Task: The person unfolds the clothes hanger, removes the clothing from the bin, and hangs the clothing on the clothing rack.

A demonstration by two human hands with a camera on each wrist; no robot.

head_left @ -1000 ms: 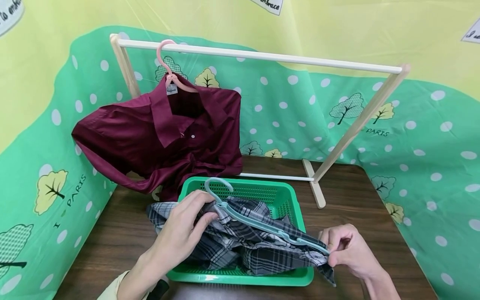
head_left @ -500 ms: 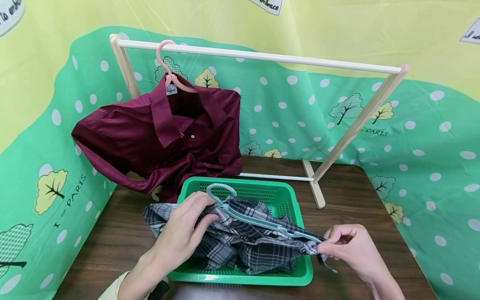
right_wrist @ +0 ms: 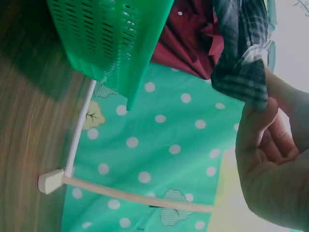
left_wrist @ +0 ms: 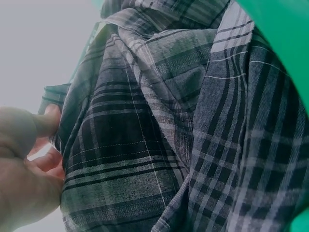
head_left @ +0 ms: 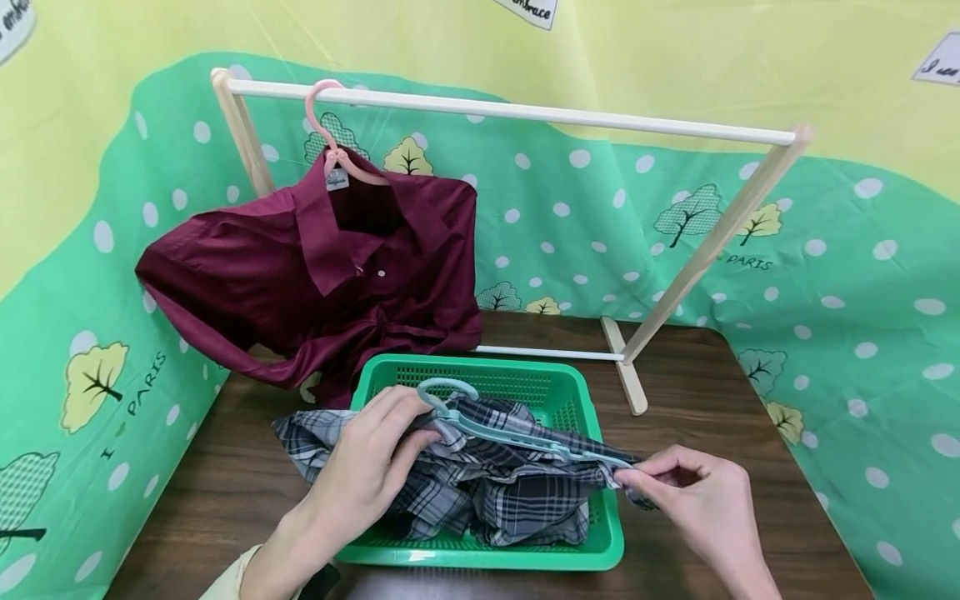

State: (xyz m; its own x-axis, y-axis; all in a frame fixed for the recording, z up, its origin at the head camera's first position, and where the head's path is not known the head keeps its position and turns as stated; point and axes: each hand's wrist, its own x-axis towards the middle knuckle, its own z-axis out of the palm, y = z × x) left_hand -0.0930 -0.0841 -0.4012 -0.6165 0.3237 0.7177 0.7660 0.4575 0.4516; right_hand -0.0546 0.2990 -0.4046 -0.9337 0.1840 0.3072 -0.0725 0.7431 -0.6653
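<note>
The left hand (head_left: 369, 454) pinches the gray plaid shirt (head_left: 525, 507) beside the hook of the light-blue hanger (head_left: 510, 436), and the right hand (head_left: 701, 496) pinches it at the hanger's right end, seemingly so both lie stretched together. The shirt's lower folds rest in the near green basket (head_left: 480, 557), which probably supports them, while far left a maroon shirt (head_left: 277, 262) hangs from the rack (head_left: 562, 116).

- Head: high, facing forward and down.
- Left wrist: very close to plaid cloth (left_wrist: 120, 130).
- Right wrist: rolled sideways, sharing basket (right_wrist: 108, 38) and rack (head_left: 525, 111) with head.
</note>
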